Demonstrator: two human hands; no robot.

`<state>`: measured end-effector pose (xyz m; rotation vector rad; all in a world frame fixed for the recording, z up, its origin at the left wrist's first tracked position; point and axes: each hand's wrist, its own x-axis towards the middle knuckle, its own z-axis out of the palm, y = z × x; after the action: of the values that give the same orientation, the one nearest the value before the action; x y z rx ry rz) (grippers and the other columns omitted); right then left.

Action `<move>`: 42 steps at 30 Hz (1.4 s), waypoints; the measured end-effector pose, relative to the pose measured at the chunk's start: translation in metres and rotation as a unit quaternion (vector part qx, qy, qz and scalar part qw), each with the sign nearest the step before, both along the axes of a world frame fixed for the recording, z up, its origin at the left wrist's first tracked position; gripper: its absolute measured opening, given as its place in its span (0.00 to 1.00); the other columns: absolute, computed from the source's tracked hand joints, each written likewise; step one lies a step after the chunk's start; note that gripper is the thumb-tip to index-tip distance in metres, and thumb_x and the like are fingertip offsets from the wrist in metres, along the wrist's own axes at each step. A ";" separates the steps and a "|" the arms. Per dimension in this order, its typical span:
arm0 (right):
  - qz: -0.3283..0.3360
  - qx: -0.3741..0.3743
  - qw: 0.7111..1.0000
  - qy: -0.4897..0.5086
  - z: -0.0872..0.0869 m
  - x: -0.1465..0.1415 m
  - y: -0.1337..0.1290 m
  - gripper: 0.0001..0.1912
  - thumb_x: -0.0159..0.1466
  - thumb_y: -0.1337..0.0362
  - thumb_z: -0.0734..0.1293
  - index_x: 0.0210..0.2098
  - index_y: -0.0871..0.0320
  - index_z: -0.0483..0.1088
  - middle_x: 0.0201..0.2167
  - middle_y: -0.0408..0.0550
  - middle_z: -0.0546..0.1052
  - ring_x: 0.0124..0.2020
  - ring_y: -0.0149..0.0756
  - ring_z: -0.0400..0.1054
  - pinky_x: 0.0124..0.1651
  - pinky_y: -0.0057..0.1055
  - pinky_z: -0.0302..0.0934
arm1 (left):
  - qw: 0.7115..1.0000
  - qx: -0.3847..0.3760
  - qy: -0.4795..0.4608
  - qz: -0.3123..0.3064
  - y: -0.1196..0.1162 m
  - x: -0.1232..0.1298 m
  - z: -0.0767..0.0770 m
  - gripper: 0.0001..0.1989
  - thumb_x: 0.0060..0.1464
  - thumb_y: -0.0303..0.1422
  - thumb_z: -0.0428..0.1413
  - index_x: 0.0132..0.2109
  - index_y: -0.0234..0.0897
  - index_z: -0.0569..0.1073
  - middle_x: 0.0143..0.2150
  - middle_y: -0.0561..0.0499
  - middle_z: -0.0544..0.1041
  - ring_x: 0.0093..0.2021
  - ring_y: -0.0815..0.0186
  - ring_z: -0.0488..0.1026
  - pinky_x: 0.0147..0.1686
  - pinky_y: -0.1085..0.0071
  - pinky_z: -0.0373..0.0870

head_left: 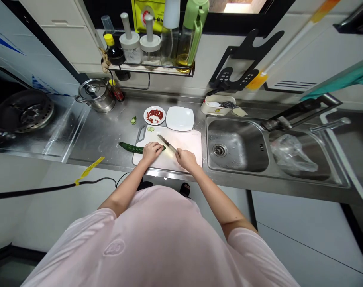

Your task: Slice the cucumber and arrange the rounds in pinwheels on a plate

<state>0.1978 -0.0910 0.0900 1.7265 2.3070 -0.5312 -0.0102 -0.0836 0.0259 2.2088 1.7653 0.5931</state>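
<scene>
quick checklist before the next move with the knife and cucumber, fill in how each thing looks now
1. Knife gripped: ok, the right hand is closed around its handle.
2. Cucumber held: ok, the left hand is on it near its right end.
3. Left hand safely apart from the blade: cannot tell; they are close, and any gap is too small to judge.
4. Cucumber wholly on the cutting board: not ok, its left end sticks out past the board's edge.
5. Cut slices away from the blade: ok, they lie at the board's upper left.
</scene>
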 end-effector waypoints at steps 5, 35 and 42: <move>0.004 -0.001 1.000 -0.001 0.000 -0.001 -0.001 0.16 0.70 0.60 0.52 0.48 0.56 0.66 0.40 0.53 0.77 0.40 0.41 0.71 0.38 0.30 0.56 | 1.000 0.020 -0.005 -0.010 0.001 0.000 -0.006 0.15 0.61 0.42 0.49 0.44 0.46 0.79 0.42 0.48 0.77 0.44 0.63 0.70 0.46 0.66 0.62; 0.037 -0.028 0.999 -0.028 -0.002 0.002 -0.005 0.16 0.70 0.61 0.51 0.47 0.57 0.67 0.40 0.53 0.76 0.43 0.41 0.71 0.39 0.30 0.57 | 0.994 0.105 0.013 -0.041 0.001 -0.003 -0.020 0.13 0.62 0.39 0.49 0.40 0.43 0.78 0.38 0.49 0.78 0.39 0.64 0.70 0.39 0.67 0.63; 0.044 -0.044 0.998 -0.032 -0.002 0.017 -0.013 0.15 0.69 0.62 0.53 0.46 0.58 0.68 0.39 0.54 0.77 0.42 0.41 0.71 0.39 0.30 0.57 | 0.994 0.104 0.008 -0.040 0.001 -0.002 -0.019 0.13 0.62 0.38 0.50 0.40 0.42 0.78 0.38 0.48 0.77 0.39 0.65 0.70 0.39 0.68 0.63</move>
<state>0.2146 -0.1044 0.0879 1.5719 2.2674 -0.5426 -0.0123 -0.0824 0.0064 2.4145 1.6796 0.7754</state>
